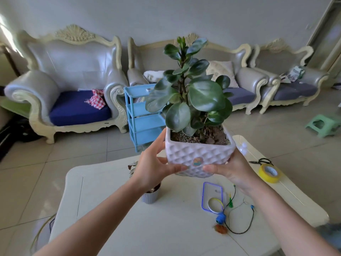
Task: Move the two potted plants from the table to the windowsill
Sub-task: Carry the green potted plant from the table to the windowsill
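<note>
White pot [200, 156] is lifted off the table [166, 228], clasped between left hand [153, 167] at 9 o'clock and right hand [234, 169] at 3. Grey pot [151, 195] stands on the table at 7. No windowsill in view; neither plant placed.

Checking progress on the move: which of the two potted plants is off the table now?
The leafy plant in the white square pot, held by both hands; the small grey pot stands on the table.

2 potted plants [195, 115] [151, 194], 2 hands [153, 169] [234, 169], 3 armchairs [70, 85] [212, 74] [287, 78], 1 tape roll [269, 173], 1 stool [322, 124]
</note>
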Motion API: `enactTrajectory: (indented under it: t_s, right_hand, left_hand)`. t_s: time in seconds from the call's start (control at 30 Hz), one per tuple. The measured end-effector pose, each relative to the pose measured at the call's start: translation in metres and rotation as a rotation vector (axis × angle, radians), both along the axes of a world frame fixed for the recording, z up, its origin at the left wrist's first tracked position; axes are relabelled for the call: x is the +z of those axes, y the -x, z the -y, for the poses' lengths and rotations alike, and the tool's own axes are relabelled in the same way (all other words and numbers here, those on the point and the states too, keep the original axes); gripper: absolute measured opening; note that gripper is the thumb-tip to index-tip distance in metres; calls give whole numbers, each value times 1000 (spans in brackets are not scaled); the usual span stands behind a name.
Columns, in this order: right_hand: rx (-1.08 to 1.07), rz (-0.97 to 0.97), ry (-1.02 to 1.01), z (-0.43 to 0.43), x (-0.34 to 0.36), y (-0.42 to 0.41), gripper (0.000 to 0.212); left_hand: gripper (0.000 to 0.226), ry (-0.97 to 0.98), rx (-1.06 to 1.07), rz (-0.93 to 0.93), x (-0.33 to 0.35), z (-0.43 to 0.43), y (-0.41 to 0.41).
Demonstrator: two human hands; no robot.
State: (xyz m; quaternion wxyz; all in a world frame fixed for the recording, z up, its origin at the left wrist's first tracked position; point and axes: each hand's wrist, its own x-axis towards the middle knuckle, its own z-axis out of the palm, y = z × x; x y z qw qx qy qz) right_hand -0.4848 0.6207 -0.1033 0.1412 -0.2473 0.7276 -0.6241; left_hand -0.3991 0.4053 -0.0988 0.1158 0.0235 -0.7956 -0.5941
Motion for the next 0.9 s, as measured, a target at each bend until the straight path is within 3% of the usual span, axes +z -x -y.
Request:
enactTrajectory:
  t_s: [0.2, 0.4, 0.53, 0.73, 0.9]
  right_hand:
    - [40, -30, 68, 28, 48, -11, 103]
    - [71, -58, 128, 67, 78, -29, 102]
    - [141, -68, 166, 98, 102, -43, 88]
    - [157, -72, 186, 146, 124, -70, 108]
    - [205, -66, 179, 197, 141, -105, 98]
  left_hand:
    - [89, -35, 77, -11, 42, 17, -26]
    - [97, -36, 128, -37, 79, 50, -53]
    - [90, -21, 171, -60, 99, 76, -75]
    - [92, 16, 225, -121, 129, 116, -116]
    - [81, 47, 286, -140, 150, 160, -161]
